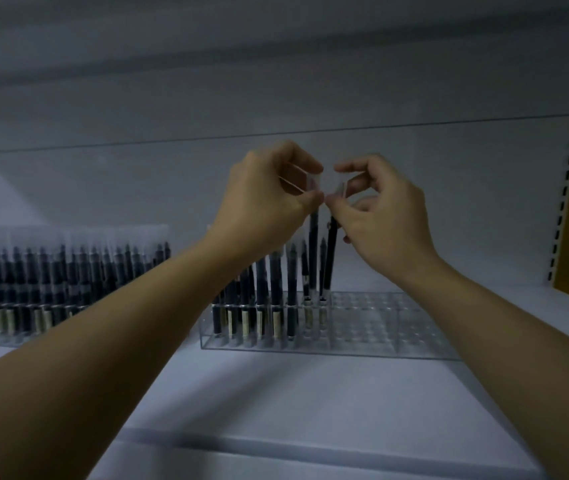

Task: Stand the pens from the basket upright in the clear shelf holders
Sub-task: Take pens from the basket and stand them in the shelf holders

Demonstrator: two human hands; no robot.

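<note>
Fingers (pixel 305 199) of the left hand (pixel 269 199) pinch the clear cap of one dark pen (pixel 313 244); the right hand (pixel 387 216) pinches a second pen (pixel 331 258), slightly tilted, just beside it. Both pens reach down to the half-filled clear holder (pixel 380 327) on the shelf (pixel 276 393). A full holder (pixel 51 292) stands at left.

The fingers (pixel 310 199) hide the tops of two pens (pixel 313 244), and the edge crops the full holder (pixel 6 338).
</note>
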